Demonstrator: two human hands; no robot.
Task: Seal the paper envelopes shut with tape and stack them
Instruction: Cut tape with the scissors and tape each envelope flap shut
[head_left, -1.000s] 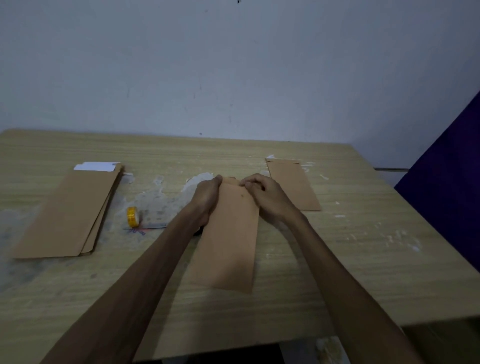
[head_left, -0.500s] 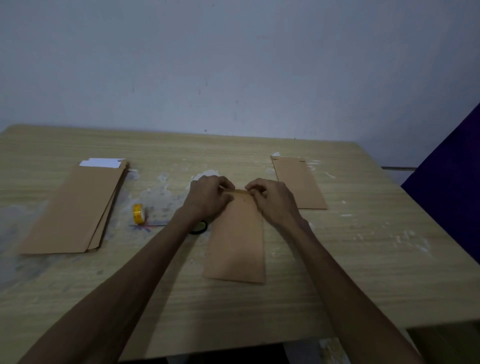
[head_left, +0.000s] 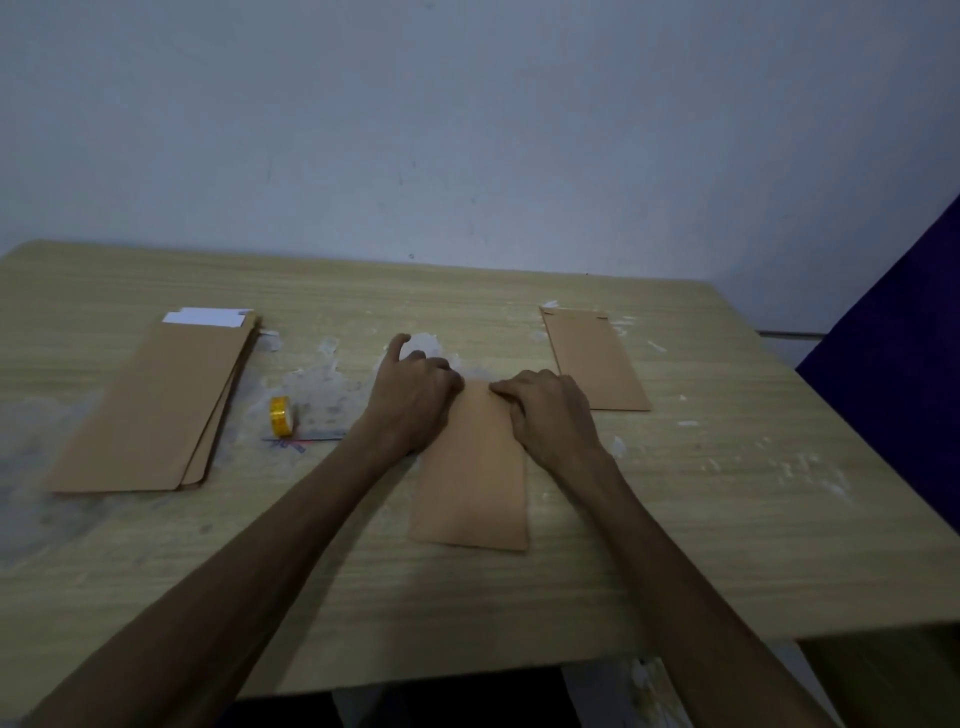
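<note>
Left hand (head_left: 413, 397) and right hand (head_left: 548, 410) press curled fingers on top edge of brown envelope (head_left: 475, 478) — grasp unclear; yellow tape roll (head_left: 281, 415) left.

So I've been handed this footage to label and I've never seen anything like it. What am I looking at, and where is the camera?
There is no machine: a person works with bare hands, and the camera sits on their head, looking forward and down. On the wooden table the left hand and right hand press the far end of a brown envelope lying flat. To the left lies a pile of envelopes with white paper at its far end, and a yellow tape roll. One more envelope, the right envelope, lies further back. Neither hand lifts anything.
</note>
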